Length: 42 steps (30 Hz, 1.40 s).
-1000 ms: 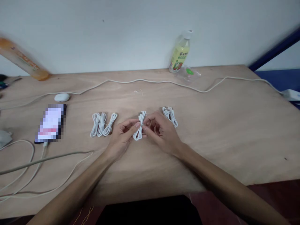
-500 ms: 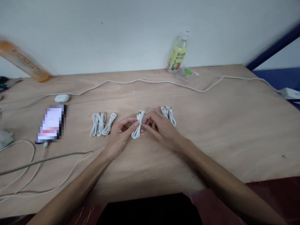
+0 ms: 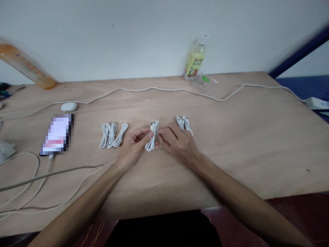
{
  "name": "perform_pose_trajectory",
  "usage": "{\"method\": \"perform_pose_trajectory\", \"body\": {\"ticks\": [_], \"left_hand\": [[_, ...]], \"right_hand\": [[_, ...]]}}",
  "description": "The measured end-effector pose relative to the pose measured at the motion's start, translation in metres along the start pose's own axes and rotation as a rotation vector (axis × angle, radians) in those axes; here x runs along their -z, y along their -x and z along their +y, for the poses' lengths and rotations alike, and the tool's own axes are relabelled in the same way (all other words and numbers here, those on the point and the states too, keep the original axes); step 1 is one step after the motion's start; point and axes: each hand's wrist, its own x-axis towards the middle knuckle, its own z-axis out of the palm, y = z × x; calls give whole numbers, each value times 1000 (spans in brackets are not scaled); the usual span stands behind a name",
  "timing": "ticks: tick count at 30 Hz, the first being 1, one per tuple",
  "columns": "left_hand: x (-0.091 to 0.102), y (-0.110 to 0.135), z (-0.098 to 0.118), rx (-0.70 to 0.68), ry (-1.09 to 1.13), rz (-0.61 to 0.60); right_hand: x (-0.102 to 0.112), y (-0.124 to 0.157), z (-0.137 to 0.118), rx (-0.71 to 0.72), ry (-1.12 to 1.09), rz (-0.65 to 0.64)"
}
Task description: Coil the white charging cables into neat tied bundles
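A coiled white cable bundle (image 3: 152,136) lies in the middle of the wooden table (image 3: 231,137). My left hand (image 3: 133,147) pinches its middle from the left. My right hand (image 3: 177,144) pinches the same spot from the right, fingers curled. Left of my hands lies a row of three tied white cable bundles (image 3: 112,135). Another white bundle (image 3: 184,123) lies just beyond my right hand, partly hidden by it.
A phone (image 3: 58,134) with a cable plugged in lies at the left, with loose white cables (image 3: 31,178) in front of it. A small white case (image 3: 68,106), a long white cord (image 3: 164,90), a drink bottle (image 3: 194,60) and an orange bottle (image 3: 25,67) sit farther back.
Both hands stayed pinched on the middle bundle; my right hand's fingers have curled lower and closer over its waist. The view shifted slightly.
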Motion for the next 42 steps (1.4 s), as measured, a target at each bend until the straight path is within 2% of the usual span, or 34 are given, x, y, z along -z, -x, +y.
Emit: {"method": "perform_pose_trajectory", "body": {"ticks": [4,9,12,15,27,32,36,38,42], "left_hand": [[-4,2,5,-59,-32,-5],[-5,4,9,-136,-87,29],[-4,4,10,-161,-133,41],[-2,5,10,-167,-158,36],[-5,7,13,-198,-196,41],[-4,7,13,-144,-208,82],[-3,6,12,-22,-69,35],[-3,6,12,33,-4,20],[-5,6,14,89,78,20]], "right_hand": [[-2,0,-5,-198,-281,2],[0,-4,-8,-530,-742,-119],[2,-7,-9,-603,-950,-176],[4,-9,-9,-643,-1024,-173],[1,-5,-3,-699,-1105,-161],[4,-6,-4,-680,-1003,-142],[9,-8,-4,-611,-983,-162],[10,-8,-3,-554,-904,-150],[8,-5,-3,-308,-607,-43]]}}
